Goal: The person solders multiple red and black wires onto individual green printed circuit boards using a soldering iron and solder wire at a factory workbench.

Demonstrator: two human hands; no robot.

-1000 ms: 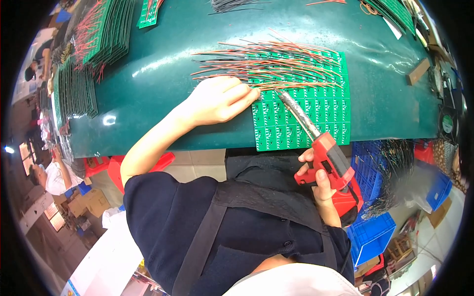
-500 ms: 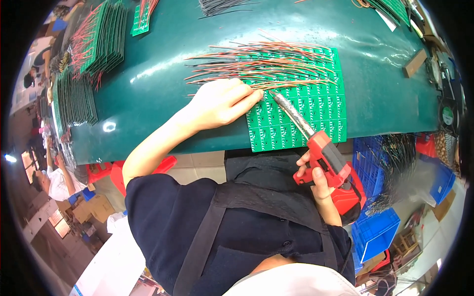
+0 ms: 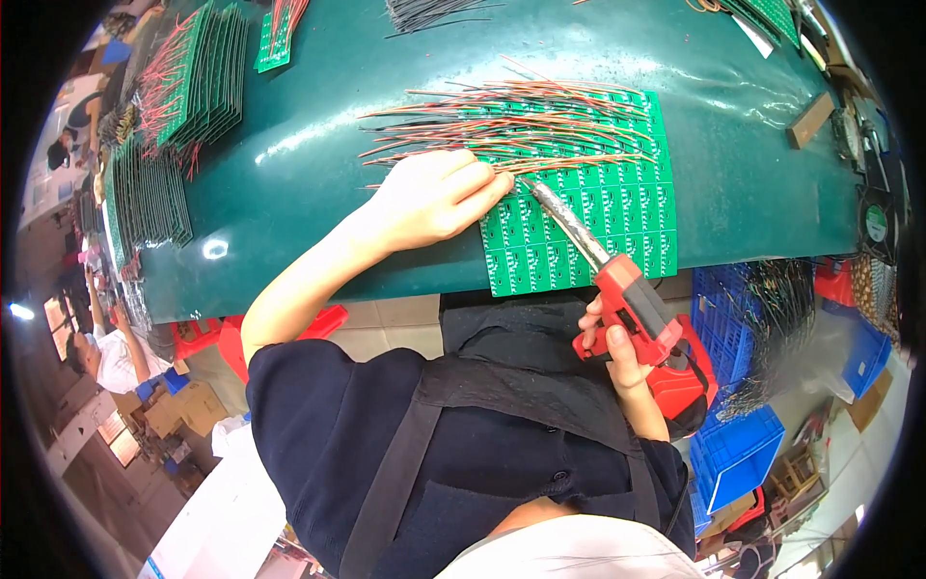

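Observation:
A green panel of small circuit boards [image 3: 579, 232] lies near the table's front edge. Rows of red and black wires [image 3: 521, 125] cover its far half and stick out past its left side. My left hand [image 3: 439, 201] rests at the panel's left side, thumb and fingertips pinched on a thin wire that the fingers mostly hide. In my right hand [image 3: 625, 355] is a red pistol-shaped soldering gun [image 3: 632, 299], gripped by its handle. Its dark tip [image 3: 526, 183] points at the panel just right of my left fingertips; whether it touches is too small to tell.
Stacked boards with red wires [image 3: 198, 82] stand at the far left, with more boards [image 3: 145, 198] nearer. Black wires [image 3: 434, 14] lie at the back. A small brown block [image 3: 810, 121] sits at right. Blue crates [image 3: 738, 454] stand below the table's right side.
The soldering gun's tip has shifted slightly left, closer to my left fingertips. My left hand stays almost in place, still pinched.

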